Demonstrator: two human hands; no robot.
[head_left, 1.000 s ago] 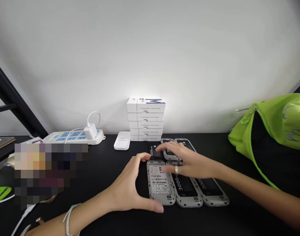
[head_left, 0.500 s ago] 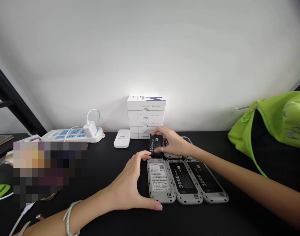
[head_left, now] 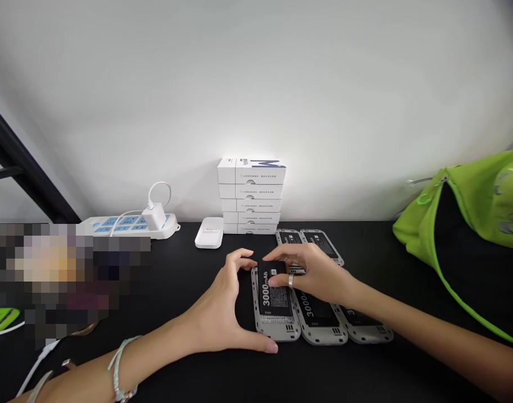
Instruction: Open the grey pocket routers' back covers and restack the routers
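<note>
A black battery marked 3000mAh (head_left: 275, 302) is pinched in my right hand (head_left: 313, 274) over the leftmost front device (head_left: 277, 331). It covers most of that device's white label, whose lower edge still shows. My left hand (head_left: 223, 305) is spread around the left side of the same device, thumb by its near corner and fingertips by its far corner. To the right lie two more open grey devices (head_left: 326, 337), (head_left: 372, 334) with black batteries in them, partly hidden by my right hand and forearm. Behind are two others (head_left: 321, 243) with batteries inside.
Several white boxes (head_left: 256, 193) are stacked against the wall, with a small white device (head_left: 209, 232) at their left. A power strip (head_left: 168, 226) carries a white plug (head_left: 154, 215). A green bag (head_left: 483, 207) stands at right; a blurred patch covers the left.
My right hand has brought the battery nearer, from beside the back devices to over the leftmost front device's label. My left hand has stayed almost in place.
</note>
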